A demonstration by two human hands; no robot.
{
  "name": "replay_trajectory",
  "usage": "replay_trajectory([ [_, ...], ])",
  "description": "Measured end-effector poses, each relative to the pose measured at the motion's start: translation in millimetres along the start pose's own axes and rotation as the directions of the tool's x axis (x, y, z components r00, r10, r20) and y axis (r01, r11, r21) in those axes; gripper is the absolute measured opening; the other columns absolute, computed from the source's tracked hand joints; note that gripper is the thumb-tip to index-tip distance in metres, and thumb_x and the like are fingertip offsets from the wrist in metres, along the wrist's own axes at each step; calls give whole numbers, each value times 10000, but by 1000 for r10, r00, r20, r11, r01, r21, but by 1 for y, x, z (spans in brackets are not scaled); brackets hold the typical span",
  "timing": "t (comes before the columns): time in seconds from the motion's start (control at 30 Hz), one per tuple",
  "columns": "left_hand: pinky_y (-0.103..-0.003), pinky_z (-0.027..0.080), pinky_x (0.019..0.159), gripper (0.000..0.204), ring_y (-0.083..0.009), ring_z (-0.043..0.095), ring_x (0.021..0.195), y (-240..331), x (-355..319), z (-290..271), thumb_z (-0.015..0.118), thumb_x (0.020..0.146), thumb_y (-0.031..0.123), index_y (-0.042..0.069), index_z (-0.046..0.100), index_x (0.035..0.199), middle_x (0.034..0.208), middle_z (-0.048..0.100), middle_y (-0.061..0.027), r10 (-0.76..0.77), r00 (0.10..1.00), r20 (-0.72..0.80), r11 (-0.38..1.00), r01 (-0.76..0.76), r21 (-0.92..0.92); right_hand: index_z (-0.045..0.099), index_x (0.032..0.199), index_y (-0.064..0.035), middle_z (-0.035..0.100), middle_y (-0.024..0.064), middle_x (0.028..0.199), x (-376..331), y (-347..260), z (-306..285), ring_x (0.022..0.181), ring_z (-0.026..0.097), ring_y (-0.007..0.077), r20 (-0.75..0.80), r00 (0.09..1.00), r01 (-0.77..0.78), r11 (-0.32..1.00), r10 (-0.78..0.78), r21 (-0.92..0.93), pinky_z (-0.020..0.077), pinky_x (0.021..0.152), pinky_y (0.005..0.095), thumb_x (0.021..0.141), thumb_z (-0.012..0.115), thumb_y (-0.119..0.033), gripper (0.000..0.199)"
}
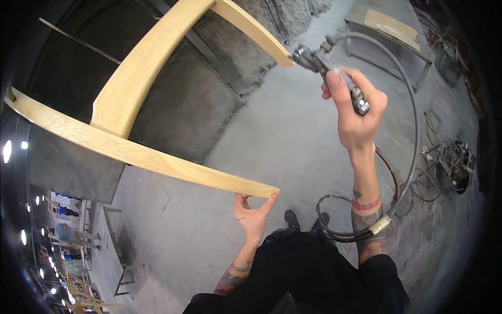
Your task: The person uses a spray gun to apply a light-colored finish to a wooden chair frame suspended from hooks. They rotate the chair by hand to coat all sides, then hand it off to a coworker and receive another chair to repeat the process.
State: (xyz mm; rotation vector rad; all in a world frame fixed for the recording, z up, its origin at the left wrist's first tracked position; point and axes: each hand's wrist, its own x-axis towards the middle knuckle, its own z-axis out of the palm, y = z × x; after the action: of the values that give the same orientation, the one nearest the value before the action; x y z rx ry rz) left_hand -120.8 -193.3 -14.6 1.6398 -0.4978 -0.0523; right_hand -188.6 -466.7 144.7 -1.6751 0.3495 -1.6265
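Left fingers [273, 199], arched apart, hold the wooden frame [172, 164] above them; right fingers [361, 78] wrap the spray gun [315, 62], nozzle [299, 54] beyond, best swept evenly along the frame

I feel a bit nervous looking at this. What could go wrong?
The left hand holds the near wooden rail just by its end, so the grip might slip and the wood could jolt.
The metal tool in the right hand looks close to the tip of the far wooden rail, though depth is hard to judge; it might knock it.
The hose loops beside the right forearm, so it could snag or tug.
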Motion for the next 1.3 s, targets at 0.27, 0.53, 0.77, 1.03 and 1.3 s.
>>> replay_trajectory([
  [0.27, -364, 429, 994, 459, -175, 610, 1019, 14, 5, 13, 913, 759, 75, -5, 623, 1106, 1054, 684, -84, 20, 999, 49, 993, -25, 115, 719, 863, 38, 545, 12, 559, -25, -1, -12, 515, 476, 42, 5, 999, -44, 991, 45, -130, 328, 477, 235, 909, 785, -171, 223],
  [0.53, -358, 443, 914, 531, -169, 570, 969, 9, 11, 30, 948, 738, 178, 4, 594, 1093, 1035, 627, -71, 97, 995, -9, 994, -96, 44, 730, 887, 42, 531, 10, 561, -82, -3, -74, 511, 442, 53, 78, 949, -254, 888, 305, -383, 294, 482, 264, 934, 760, -198, 246],
  [0.77, -347, 448, 839, 606, -174, 521, 906, 16, 13, 33, 982, 685, 266, 2, 564, 1036, 1003, 568, -65, 72, 995, -61, 996, -69, 56, 723, 926, 51, 639, 28, 626, -26, -60, -43, 568, 578, 70, 95, 990, -101, 994, 104, -35, 405, 529, 230, 958, 727, -206, 259],
  [1.03, -345, 425, 782, 692, -175, 441, 887, 11, 12, 21, 999, 652, 324, 13, 500, 1017, 972, 455, -48, 60, 996, -68, 998, -61, -15, 723, 915, 59, 659, 51, 649, -5, -78, 7, 597, 608, 91, 198, 975, -76, 987, 103, -140, 431, 557, 235, 984, 694, -215, 285],
  [1.3, -383, 434, 802, 742, -215, 466, 957, 18, 14, 16, 993, 646, 392, 8, 504, 1050, 1023, 480, -81, 85, 995, 43, 996, -85, 5, 720, 905, 68, 653, 47, 641, 37, -121, 55, 605, 612, 93, 176, 981, 87, 995, -76, -53, 441, 573, 237, 999, 684, -228, 312],
])
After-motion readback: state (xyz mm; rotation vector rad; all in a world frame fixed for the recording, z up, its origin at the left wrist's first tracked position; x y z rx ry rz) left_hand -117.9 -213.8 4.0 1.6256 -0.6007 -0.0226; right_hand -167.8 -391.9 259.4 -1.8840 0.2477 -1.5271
